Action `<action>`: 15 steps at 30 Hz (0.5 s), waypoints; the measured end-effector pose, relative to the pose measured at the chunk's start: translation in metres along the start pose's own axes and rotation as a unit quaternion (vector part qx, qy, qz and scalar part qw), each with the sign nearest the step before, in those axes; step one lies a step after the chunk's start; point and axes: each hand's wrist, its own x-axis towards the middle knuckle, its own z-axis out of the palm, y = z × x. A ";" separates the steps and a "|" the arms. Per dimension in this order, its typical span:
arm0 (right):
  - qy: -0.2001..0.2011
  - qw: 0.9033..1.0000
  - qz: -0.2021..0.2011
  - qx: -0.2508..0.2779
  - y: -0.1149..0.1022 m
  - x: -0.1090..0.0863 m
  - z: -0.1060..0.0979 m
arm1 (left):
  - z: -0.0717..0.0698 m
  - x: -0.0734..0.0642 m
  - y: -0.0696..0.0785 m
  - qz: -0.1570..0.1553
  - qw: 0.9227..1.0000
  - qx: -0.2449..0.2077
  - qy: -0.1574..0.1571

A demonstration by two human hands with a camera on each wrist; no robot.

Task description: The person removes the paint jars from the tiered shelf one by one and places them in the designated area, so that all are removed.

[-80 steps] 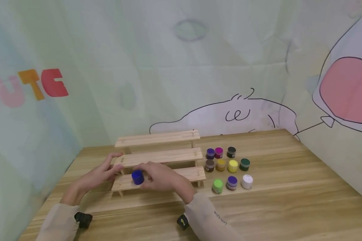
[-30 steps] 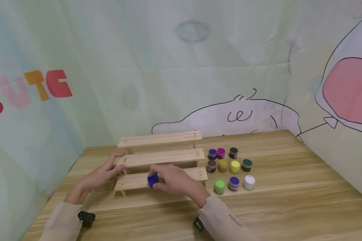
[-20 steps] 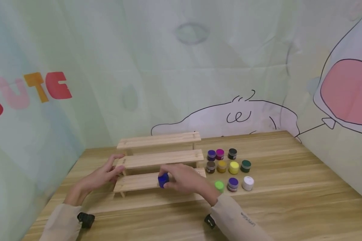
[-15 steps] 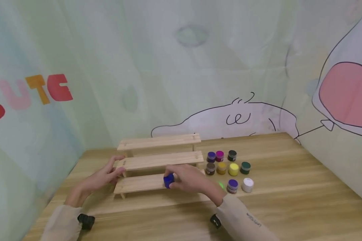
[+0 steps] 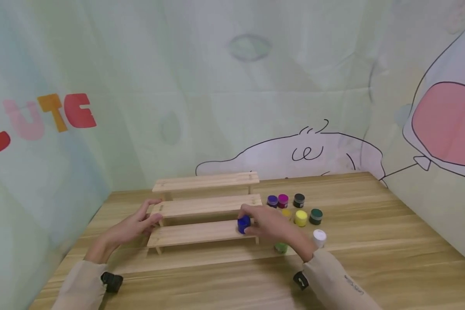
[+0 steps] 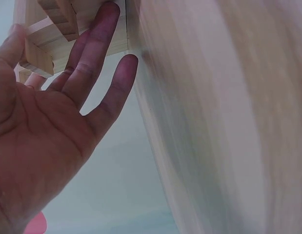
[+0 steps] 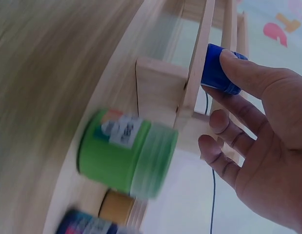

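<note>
A three-tier wooden display rack [image 5: 197, 234] stands at the left of the table. My right hand [image 5: 270, 224] pinches a blue paint jar [image 5: 243, 224] between thumb and forefinger, at the right end of the lowest tier. In the right wrist view the blue jar [image 7: 215, 69] sits right at the tier's board, my other fingers spread below it. My left hand [image 5: 128, 230] holds the left end of the middle tier between thumb and forefinger. The left wrist view shows its other fingers [image 6: 114, 92] stretched out beneath the rack.
Right of the rack are several paint jars, among them yellow [image 5: 301, 218], white [image 5: 319, 237], magenta [image 5: 283, 200], black [image 5: 299, 200] and dark green [image 5: 315, 216]. A light green jar [image 7: 126, 153] stands near the rack's right leg. My right hand and forearm hide some jars.
My right hand has slid the blue jar rightward along the lowest tier, from near its left end to its right end. The left hand has kept its place on the rack.
</note>
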 end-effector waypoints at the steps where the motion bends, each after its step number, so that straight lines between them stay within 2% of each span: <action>1: 0.002 1.000 0.002 -0.002 0.002 -0.001 -0.001 | 0.000 0.000 0.000 0.000 1.000 0.001 0.002; 6: 0.016 1.000 0.010 -0.017 0.011 -0.010 -0.005 | -0.001 -0.001 -0.001 -0.003 1.000 0.005 0.000; 12: 0.033 0.999 0.020 0.016 0.027 -0.024 -0.011 | -0.001 0.002 -0.001 -0.001 1.000 0.008 -0.003; 15: 0.024 0.999 0.028 0.041 0.036 -0.030 -0.016 | -0.001 0.002 -0.001 -0.003 1.000 0.007 -0.002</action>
